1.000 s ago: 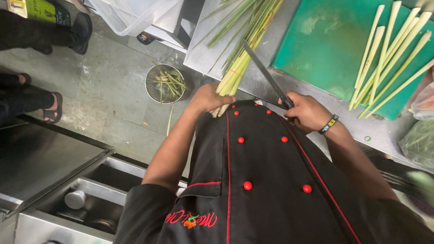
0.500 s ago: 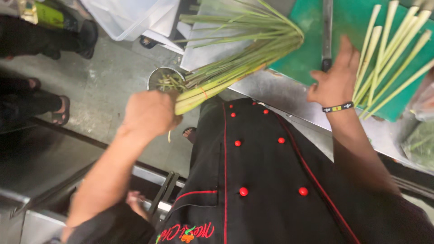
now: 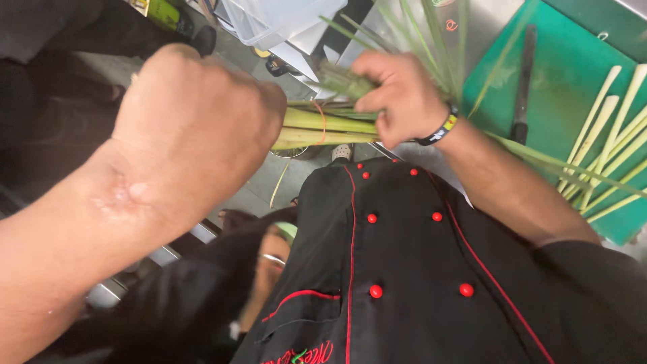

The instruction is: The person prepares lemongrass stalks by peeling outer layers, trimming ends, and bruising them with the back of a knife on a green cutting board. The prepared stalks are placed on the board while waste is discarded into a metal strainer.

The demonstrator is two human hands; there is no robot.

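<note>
My left hand fills the upper left, closed in a fist around the thick pale ends of a lemongrass bundle tied with a thin orange band. My right hand, with a dark wristband, grips the same bundle further along, where the green blades fan out toward the top. Both hands hold it in the air in front of my black jacket with red buttons. A dark-handled knife lies untouched on the green cutting board.
Several trimmed lemongrass stalks lie on the right side of the board on the steel counter. A clear plastic tub sits at the top. Another person in dark clothes stands at left.
My right hand left the knife on the board and took hold of the bundle. My left hand lifted the bundle up, closer to the camera.
</note>
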